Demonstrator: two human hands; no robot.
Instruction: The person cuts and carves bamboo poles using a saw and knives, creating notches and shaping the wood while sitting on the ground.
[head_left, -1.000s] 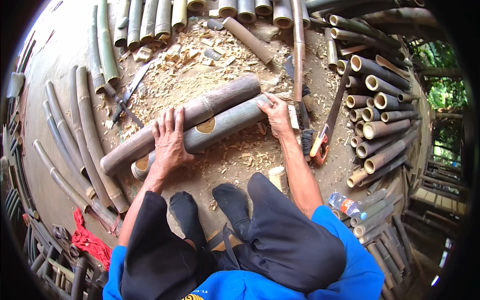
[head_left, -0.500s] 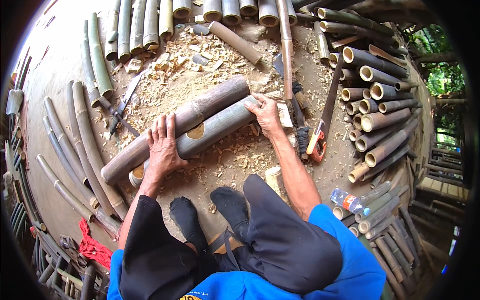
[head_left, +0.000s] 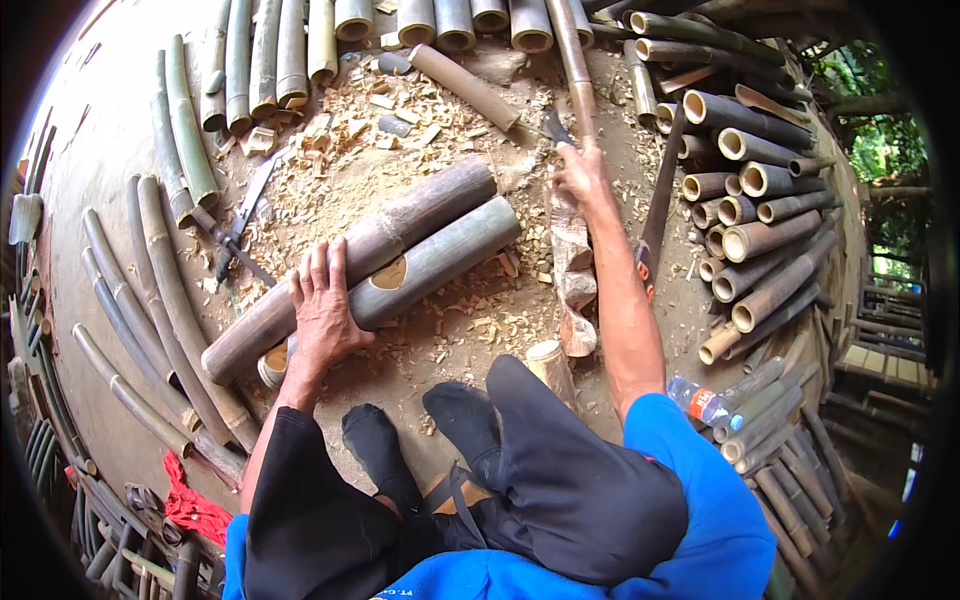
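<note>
Two thick bamboo tubes lie side by side on the ground at a slant. The farther one is a brownish bamboo tube (head_left: 400,225); the nearer, a grey-green bamboo tube (head_left: 450,255), has a rounded notch cut in its wall. My left hand (head_left: 325,305) rests spread over both tubes near their left end, fingers across the brownish one. My right hand (head_left: 583,178) is closed beyond the tubes' right end, at a dark-bladed knife (head_left: 556,126); its fingers hide the handle. A carved, wavy wooden block (head_left: 572,270) lies beside my right forearm.
A handsaw (head_left: 663,200) lies right of my forearm, which covers part of its orange handle. Bamboo tubes (head_left: 765,230) are stacked at the right. Another blade (head_left: 253,200) lies at the left among wood shavings (head_left: 360,150). A plastic bottle (head_left: 705,402) sits at the lower right.
My right hand has let go of the grey-green tube's right end and reached away and right to the dark-bladed knife. My left hand stays on the tubes.
</note>
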